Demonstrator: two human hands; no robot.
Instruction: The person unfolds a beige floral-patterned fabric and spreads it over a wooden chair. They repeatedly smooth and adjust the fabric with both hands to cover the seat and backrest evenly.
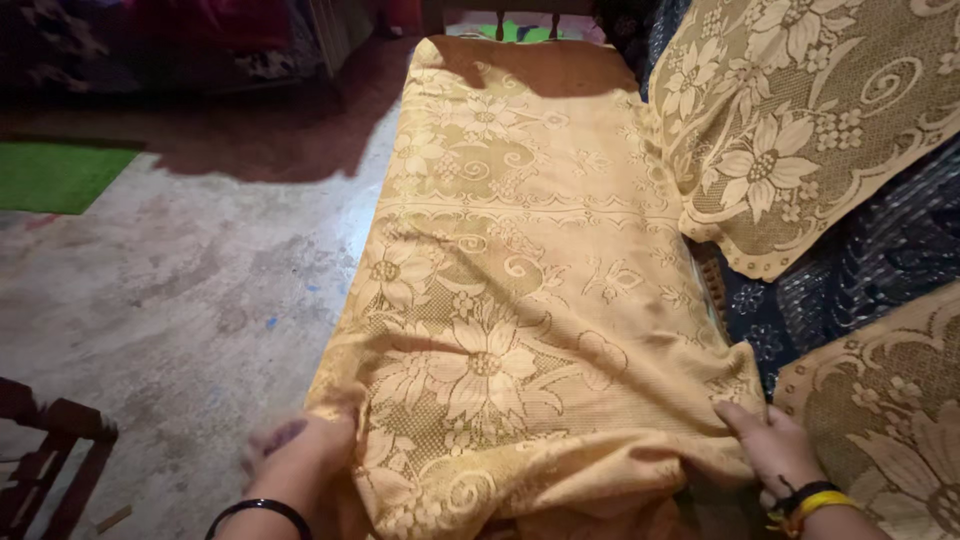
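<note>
Open concrete floor [190,290] toward nine o'clock; green mat [55,175] at ten. Blocked at two by lace-draped backrest cushion [800,120], at four by another [890,410]; wooden chair [40,460] at eight.

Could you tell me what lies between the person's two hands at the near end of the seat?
In the head view, only the golden lace cover spans from left hand to right hand.

My left hand [300,450] is bare, with a thin black bangle at its wrist. My right hand [775,450] wears black and yellow bands
</note>
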